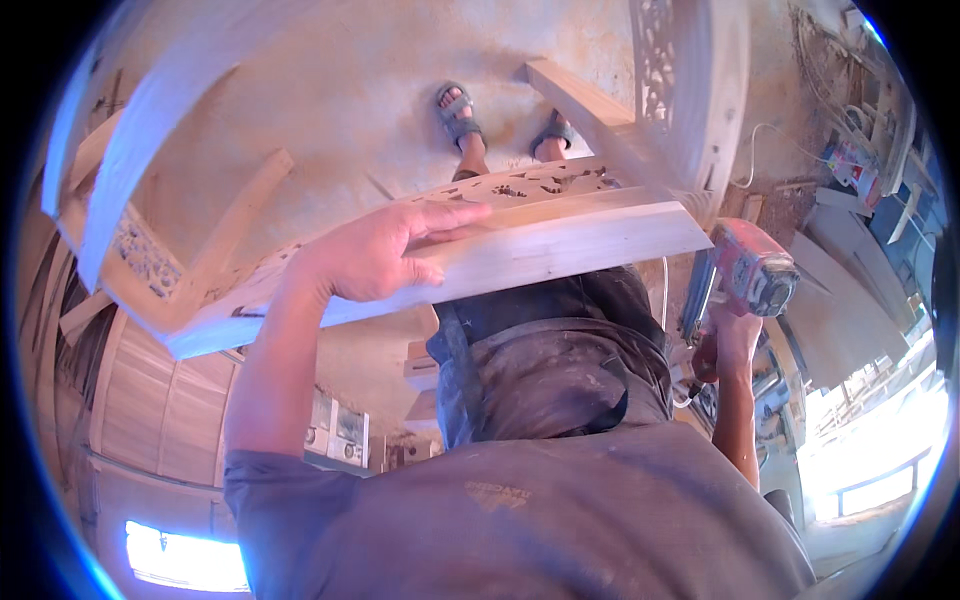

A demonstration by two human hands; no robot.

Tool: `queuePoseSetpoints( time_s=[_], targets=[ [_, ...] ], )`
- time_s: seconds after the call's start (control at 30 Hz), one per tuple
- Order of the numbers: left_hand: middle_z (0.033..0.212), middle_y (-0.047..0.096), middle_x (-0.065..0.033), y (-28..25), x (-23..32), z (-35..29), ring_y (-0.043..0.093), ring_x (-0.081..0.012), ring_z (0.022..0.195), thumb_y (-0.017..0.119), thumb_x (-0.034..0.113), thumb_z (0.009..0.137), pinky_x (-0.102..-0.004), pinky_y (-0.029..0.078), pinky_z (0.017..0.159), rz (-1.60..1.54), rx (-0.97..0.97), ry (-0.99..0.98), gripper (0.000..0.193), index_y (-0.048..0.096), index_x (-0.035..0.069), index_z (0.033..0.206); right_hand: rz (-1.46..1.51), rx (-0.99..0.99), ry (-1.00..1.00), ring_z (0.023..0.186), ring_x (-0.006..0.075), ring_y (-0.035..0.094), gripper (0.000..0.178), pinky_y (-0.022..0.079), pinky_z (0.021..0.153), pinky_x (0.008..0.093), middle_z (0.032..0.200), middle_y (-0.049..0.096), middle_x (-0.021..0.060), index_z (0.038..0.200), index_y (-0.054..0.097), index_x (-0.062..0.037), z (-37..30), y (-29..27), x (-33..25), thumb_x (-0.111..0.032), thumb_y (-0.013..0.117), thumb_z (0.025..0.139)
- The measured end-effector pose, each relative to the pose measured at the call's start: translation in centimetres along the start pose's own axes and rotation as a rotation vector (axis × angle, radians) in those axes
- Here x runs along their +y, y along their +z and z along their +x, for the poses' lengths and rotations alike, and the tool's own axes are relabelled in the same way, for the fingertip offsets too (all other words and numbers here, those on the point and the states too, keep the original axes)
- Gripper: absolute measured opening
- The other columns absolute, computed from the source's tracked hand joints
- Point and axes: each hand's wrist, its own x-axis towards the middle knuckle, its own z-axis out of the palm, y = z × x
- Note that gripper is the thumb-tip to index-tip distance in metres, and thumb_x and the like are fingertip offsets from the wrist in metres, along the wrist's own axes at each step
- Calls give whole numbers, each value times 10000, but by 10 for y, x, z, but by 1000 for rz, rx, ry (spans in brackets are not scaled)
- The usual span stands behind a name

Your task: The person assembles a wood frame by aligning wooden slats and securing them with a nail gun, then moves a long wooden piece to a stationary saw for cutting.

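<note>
Fig.: Left hand (375, 255) lies flat on a pale wooden rail (450, 265), fingers extended & close together, pressing its top face; thumb at the near edge. Rail's long axis runs L–R, rising toward the right, w/ a carved fretwork panel (520, 185) along its far edge. Right hand (728, 340) wraps the grip of a red nail gun (750, 265) just off the rail's right end, so right hand is nearer that end.

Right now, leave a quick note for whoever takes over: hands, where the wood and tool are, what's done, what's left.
Left hand: flat on the plank, pressing it against the carved panel.
Right hand: gripping the red power tool, nose beside the plank's right end.
Frame: plank spans from its left corner toward the right post.
Done: plank placed on the panel.
Left: whether it is fastened can't be seen; check both ends.
</note>
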Motion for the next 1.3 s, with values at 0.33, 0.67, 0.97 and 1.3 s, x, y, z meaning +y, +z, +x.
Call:
queuePoseSetpoints(
  time_s=[0.33,0.67,0.97,1.3],
  targets=[
    [1618,346,-139,-2,8,37,289,-360,1502,741,3,769,-468,264,1221,316,-171,219,856,410,141,1546,-28,61,197,527,91,500,551,387,489,255,661,580,-11,1347,639,-19,-4,38,-11,-43,698,800],
    [1557,433,-153,-34,-27,-6,369,-382,1448,744,-49,728,-468,328,1174,16,-163,185,738,551,72,1430,40,12,271,531,90,505,283,409,498,249,645,567,-3,1070,706,17,-20,48,-47,-44,685,794],
    [1288,608,-188,-26,-9,0,602,-346,1195,744,-22,759,-408,469,1030,-23,-55,156,608,586,-8,1347,1,82,225,496,107,506,432,399,470,273,622,562,10,1206,696,-6,-21,39,-56,-24,662,776],
    [980,680,-181,63,18,5,673,-362,895,729,146,867,-440,528,745,503,683,176,315,680,-1,1142,-281,84,48,606,183,619,180,487,589,376,648,640,72,777,686,-1,-12,1,-21,-174,729,751]
  ],
)
